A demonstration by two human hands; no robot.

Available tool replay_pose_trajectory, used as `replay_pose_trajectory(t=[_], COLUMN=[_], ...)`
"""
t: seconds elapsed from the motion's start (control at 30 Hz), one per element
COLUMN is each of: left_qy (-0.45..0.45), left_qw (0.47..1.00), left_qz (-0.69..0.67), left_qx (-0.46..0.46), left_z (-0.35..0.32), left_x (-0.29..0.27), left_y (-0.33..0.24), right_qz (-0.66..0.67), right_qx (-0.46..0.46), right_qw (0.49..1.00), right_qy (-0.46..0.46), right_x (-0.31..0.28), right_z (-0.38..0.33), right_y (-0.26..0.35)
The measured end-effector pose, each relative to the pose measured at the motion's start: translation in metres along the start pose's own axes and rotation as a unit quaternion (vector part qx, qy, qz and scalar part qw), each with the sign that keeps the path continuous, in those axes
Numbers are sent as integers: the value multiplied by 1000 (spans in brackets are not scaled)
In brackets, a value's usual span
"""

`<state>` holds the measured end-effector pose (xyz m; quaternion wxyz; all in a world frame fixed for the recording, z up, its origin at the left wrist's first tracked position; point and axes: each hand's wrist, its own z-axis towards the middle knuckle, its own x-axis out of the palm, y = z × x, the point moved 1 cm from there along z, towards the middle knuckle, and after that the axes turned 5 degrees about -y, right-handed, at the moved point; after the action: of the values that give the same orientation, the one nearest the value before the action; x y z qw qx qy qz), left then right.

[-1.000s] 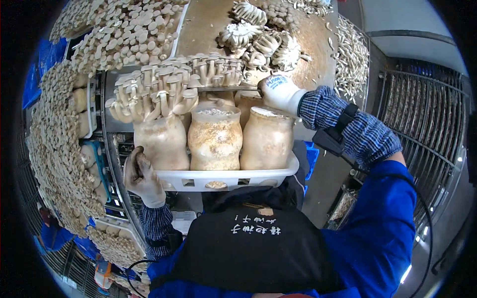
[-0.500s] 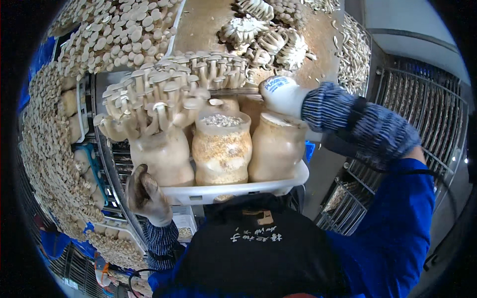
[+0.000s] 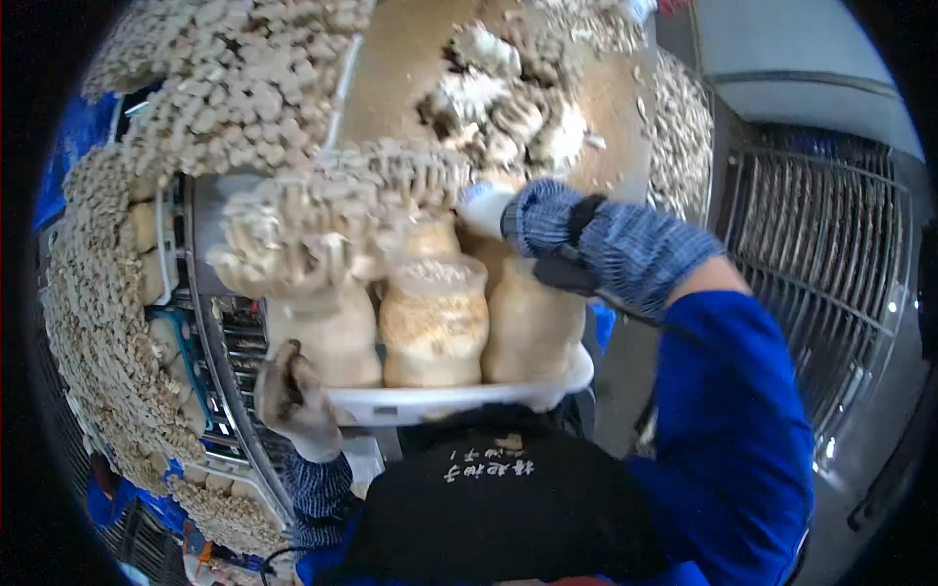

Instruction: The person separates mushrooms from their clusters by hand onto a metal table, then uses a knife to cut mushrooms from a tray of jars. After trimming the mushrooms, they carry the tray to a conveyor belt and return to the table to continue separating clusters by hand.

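Here, a white tray of mushroom grow bottles sits held at chest height against the black apron

The gloved left hand is closed around the tray's near-left corner, carrying it; the gloved right hand reaches over the far bottles, though I cannot tell whether its fingers are closed on anything. Tall mushroom clusters crowd the tops of the left bottles, while the two nearer right ones look bare. Shelves packed with more bottles curve down the left. My worry is that one-corner grip: with the top-heavy left side the tray could tilt and spill bottles, or the reaching sleeve could knock caps off the clusters
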<state>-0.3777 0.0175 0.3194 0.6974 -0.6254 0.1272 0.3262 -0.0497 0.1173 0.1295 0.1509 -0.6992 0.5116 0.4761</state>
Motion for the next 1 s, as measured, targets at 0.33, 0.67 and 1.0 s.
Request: replay_pose_trajectory(t=[0.33, 0.67, 1.0], left_qy=[5, 32, 7], left_qw=[999, 996, 999], left_qz=[27, 81, 52], left_qx=[35, 34, -13], left_z=[-12, -12, -14], left_x=[-5, -7, -4], left_y=[18, 20, 21], right_qz=[76, 82, 59], right_qx=[158, 106, 92], right_qw=[981, 990, 994], right_qy=[-87, -33, -20], right_x=[-28, -11, -4], right_z=[-50, -79, -48], right_y=[-43, -35, -31])
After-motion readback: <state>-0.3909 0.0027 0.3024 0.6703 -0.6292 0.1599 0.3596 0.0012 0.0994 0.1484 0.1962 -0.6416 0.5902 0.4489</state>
